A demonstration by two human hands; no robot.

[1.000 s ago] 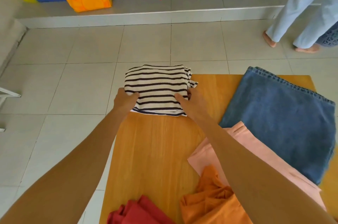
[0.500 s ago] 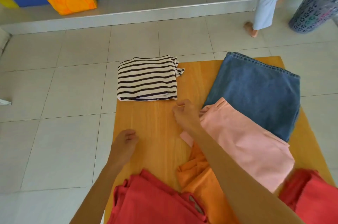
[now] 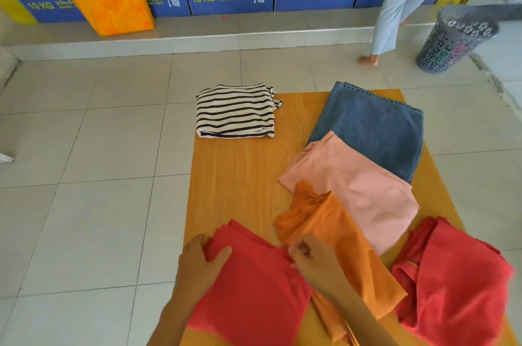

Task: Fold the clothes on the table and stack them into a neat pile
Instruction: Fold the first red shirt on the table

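At the near edge of the wooden table (image 3: 243, 176), the left hand (image 3: 202, 263) lies on the far left corner of a red garment (image 3: 254, 289), its thumb spread across the top of the cloth and its fingers curled around the edge, so the corner sits gripped between them. Just to the right of that grip, the right hand (image 3: 309, 258) is bunched with fingertips drawn together, pinching cloth at the seam where the red garment meets an orange garment (image 3: 333, 235); which of the two fabrics it actually has between the fingertips cannot be told. The red garment spreads from both hands toward the person, flat and loosely laid, covering the near left part of the table. The orange garment runs from the right hand's grip away and to the right, crumpled at its far end, and partly overlies a pink garment (image 3: 358, 184) lying beyond it. Farther out from the right hand, under the pink piece's far edge, lies a folded blue denim garment (image 3: 375, 128). Well beyond the left hand, at the table's far left corner, sits a folded striped shirt (image 3: 236, 111), black on white, apart from the other clothes and slightly overhanging the edge. To the right of the right hand, past the orange cloth, a second red garment (image 3: 457, 275) lies rumpled at the table's near right side. On the tiled floor beyond stand an orange bag (image 3: 107, 1) and a grey laundry basket (image 3: 452, 37), beside another person's leg (image 3: 392, 12).
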